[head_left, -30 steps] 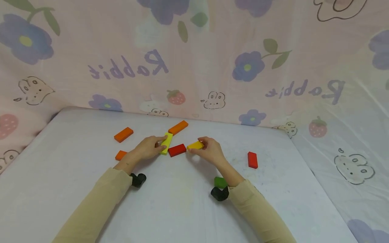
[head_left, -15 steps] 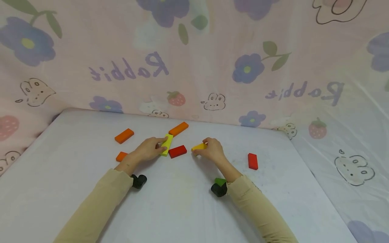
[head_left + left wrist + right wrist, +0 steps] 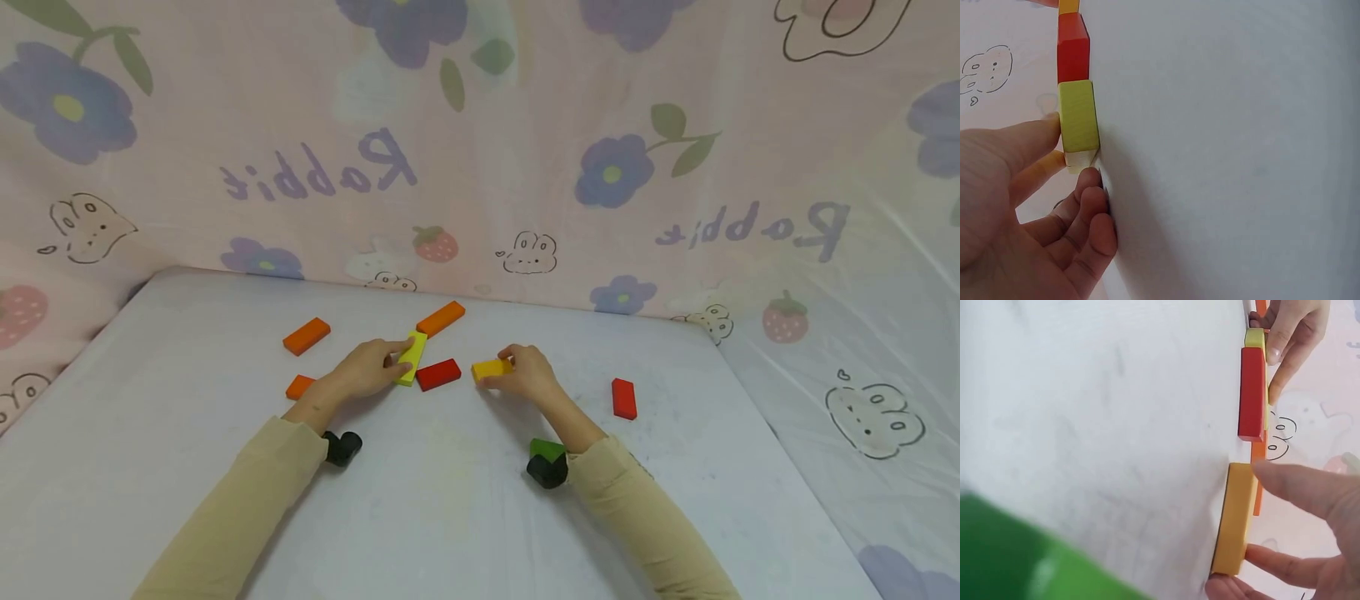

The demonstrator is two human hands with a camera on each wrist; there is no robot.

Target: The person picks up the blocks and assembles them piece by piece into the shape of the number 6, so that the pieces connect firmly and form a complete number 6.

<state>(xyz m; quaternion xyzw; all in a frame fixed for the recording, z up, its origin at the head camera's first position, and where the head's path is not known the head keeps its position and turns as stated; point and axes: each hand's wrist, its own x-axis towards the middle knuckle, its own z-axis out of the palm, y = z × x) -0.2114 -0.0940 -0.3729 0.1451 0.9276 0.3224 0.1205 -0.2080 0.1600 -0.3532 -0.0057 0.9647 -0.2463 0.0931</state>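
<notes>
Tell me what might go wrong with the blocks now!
The right hand holds the golden-yellow block close to the middle red block; sliding it over might knock that one crooked. The left hand grips the lime-yellow block right beside the same red one, so a slip could push it too. The green block lies near the right black wrist camera, which might bump it.

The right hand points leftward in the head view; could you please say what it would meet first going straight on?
Held by the right hand, the amber block would likely touch the central red block first, across a visible gap; depth is unclear.
</notes>
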